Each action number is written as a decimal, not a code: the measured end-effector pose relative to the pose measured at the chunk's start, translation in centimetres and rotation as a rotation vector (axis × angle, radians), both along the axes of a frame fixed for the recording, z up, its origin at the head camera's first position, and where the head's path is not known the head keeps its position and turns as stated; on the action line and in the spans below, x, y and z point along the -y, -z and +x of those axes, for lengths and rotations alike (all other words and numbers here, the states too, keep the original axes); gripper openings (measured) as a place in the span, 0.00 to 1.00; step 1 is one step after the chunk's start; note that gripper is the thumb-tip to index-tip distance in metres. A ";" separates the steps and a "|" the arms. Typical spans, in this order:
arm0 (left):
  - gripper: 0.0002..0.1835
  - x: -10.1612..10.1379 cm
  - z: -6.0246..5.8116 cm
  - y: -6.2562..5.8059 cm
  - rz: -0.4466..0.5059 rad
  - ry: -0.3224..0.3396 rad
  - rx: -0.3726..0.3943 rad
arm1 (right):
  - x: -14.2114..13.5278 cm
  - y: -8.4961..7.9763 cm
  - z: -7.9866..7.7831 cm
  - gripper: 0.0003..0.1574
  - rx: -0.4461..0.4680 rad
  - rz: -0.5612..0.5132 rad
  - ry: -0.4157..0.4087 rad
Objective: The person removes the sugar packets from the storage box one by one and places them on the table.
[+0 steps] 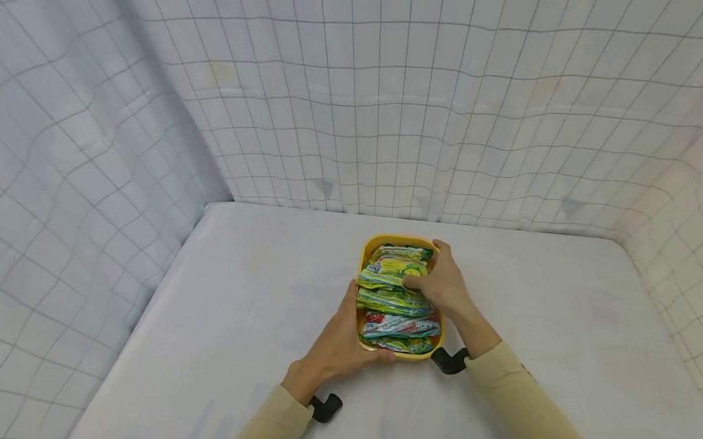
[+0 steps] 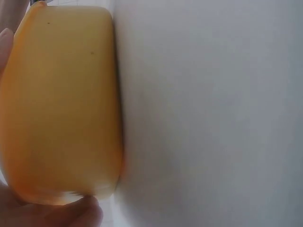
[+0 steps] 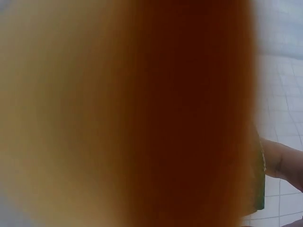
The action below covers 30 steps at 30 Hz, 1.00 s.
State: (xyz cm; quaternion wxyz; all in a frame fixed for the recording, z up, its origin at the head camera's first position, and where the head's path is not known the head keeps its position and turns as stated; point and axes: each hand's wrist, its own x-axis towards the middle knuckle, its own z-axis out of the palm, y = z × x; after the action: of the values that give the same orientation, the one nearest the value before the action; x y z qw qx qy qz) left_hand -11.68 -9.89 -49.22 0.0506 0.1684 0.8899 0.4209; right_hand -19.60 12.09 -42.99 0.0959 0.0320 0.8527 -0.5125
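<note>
A yellow plastic container (image 1: pixel 399 238), packed with several green, yellow and blue printed packets (image 1: pixel 397 302), sits on the white table. My left hand (image 1: pixel 341 339) holds its near left corner, fingers along the left side and thumb along the near end. On the right side, my right hand (image 1: pixel 444 282) grips the wall, fingers at the far right rim and thumb over the packets. The container's smooth outer wall (image 2: pixel 66 104) fills the left of the left wrist view, with fingertips (image 2: pixel 87 210) against it. A blurred yellow-orange wall (image 3: pixel 61 94) blocks most of the right wrist view.
White cloth covers the table (image 1: pixel 242 349). Pale curtains with a grid pattern (image 1: pixel 397 113) hang behind it and along both sides. Black wrist mounts (image 1: pixel 325 408) stick out from both tan sleeves (image 1: pixel 528 412).
</note>
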 end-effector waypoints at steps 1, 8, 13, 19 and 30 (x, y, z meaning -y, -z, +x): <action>0.78 0.0 0.0 0.1 0.009 0.003 -0.008 | 0.0 0.0 0.0 0.66 0.006 -0.023 0.006; 0.77 -0.3 -0.1 0.1 0.036 0.022 -0.038 | 0.1 0.4 0.0 0.64 0.046 -0.186 0.050; 0.77 -0.3 -0.1 0.1 0.035 0.032 -0.047 | 0.0 0.8 -0.4 0.62 0.080 -0.253 0.078; 0.76 -0.1 -0.1 0.1 0.057 0.019 -0.046 | 0.1 1.3 -1.1 0.60 0.103 -0.292 0.067; 0.74 -0.2 -0.4 0.2 0.116 0.025 -0.070 | -0.1 1.9 -1.8 0.52 0.114 -0.331 0.012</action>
State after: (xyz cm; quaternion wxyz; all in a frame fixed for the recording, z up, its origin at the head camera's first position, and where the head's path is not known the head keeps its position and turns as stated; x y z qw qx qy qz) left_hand -12.05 -9.71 -49.39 0.0150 0.1967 0.8630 0.4650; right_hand -21.39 12.23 -44.91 0.1453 0.0499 0.7496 -0.6438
